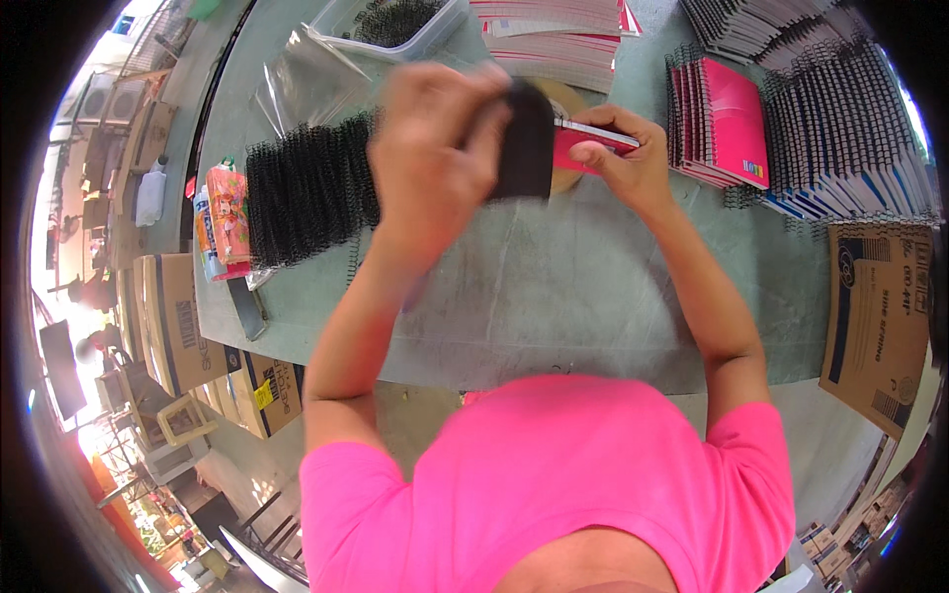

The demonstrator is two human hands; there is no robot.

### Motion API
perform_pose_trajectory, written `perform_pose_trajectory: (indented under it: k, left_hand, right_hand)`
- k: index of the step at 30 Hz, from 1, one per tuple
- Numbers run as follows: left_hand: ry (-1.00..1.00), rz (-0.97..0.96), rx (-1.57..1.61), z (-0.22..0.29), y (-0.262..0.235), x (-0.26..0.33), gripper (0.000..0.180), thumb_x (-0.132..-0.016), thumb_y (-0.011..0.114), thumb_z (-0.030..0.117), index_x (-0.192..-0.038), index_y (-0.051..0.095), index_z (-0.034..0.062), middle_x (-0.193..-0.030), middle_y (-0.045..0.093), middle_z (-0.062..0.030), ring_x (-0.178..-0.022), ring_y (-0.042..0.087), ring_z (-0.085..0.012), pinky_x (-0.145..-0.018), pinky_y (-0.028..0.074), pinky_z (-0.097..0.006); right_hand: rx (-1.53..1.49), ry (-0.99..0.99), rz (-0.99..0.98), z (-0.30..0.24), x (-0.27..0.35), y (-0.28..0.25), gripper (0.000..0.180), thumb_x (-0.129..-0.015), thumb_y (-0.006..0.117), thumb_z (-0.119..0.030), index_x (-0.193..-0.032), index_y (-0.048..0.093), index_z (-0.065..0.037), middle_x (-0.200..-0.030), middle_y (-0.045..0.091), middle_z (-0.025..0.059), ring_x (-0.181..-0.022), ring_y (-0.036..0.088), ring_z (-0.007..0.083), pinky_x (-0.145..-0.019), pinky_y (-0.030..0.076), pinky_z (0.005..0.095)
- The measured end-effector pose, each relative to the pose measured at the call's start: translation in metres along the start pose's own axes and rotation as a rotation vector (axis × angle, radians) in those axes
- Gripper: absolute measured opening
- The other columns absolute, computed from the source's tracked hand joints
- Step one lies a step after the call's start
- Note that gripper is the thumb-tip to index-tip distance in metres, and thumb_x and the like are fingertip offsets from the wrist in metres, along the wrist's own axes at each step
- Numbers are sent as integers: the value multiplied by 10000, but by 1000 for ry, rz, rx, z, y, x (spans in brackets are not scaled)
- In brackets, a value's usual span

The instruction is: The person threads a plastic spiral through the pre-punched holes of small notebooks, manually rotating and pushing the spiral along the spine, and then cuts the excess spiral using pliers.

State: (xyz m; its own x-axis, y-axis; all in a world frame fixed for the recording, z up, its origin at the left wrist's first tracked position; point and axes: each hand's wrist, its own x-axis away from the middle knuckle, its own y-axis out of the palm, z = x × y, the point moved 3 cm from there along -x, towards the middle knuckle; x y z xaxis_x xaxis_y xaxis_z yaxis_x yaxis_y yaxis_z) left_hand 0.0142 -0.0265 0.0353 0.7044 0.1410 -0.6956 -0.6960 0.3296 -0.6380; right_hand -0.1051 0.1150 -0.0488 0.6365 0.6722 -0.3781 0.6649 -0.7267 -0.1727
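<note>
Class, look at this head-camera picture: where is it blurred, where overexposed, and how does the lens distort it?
Head view: the left hand and the black spiral coil it grips are motion-blurred; the right hand is sharper; daylight blows out the left rim; the table edge bows from fisheye distortion; corners are black.

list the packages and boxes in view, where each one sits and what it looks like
Flat cardboard box: table's right edge, brown with dark blue print.
Brown cartons: below the table's left edge, dark print, one with a yellow label.
Colourful packet: table's left side, orange and pink, beside the black spiral coils.
Clear plastic tub: top centre, holding black coils.
Clear plastic bag: left of the tub, lying flat.
</note>
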Motion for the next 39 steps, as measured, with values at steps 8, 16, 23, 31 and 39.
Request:
perform_pose_trajectory:
  k: [8,16,23,31,39]
  left_hand:
    - [40,-1,-1,11,-4,2,264,-699,723,56,-953,683,117,-890,585,-65,-754,598,-203,-647,490,-300]
    - [-41,70,-5,21,3,0,267,-684,728,5,-933,684,91,-867,567,-65,-765,571,-191,-668,461,-277]
    - [-13,-68,22,25,8,-2,280,-677,738,21,-936,670,101,-869,568,-73,-769,588,-201,-667,479,-293]
    - [14,-142,22,33,19,1,246,-700,690,31,-935,664,101,-864,563,-77,-729,589,-229,-625,489,-318]
    - [-63,-399,182,40,29,24,271,-701,711,65,-965,657,96,-882,550,-103,-766,579,-263,-675,491,-358]
  right_hand:
    - [-126,171,-210,5,7,-10,288,-827,630,-44,-1109,607,8,-950,662,34,-860,572,77,-783,461,226]
    - [-173,160,-244,-2,2,-6,265,-857,595,-33,-1120,605,-3,-1008,654,25,-914,553,70,-817,444,232]
    - [-162,190,-220,1,0,-6,298,-855,602,-42,-1149,584,2,-986,636,4,-873,536,71,-791,446,233]
    - [21,242,-323,-7,1,-8,351,-860,530,33,-1210,526,5,-990,634,36,-902,548,70,-813,451,236]
    - [-216,164,-256,2,-1,-13,330,-882,555,-46,-1208,529,2,-989,631,25,-877,553,80,-803,461,253]
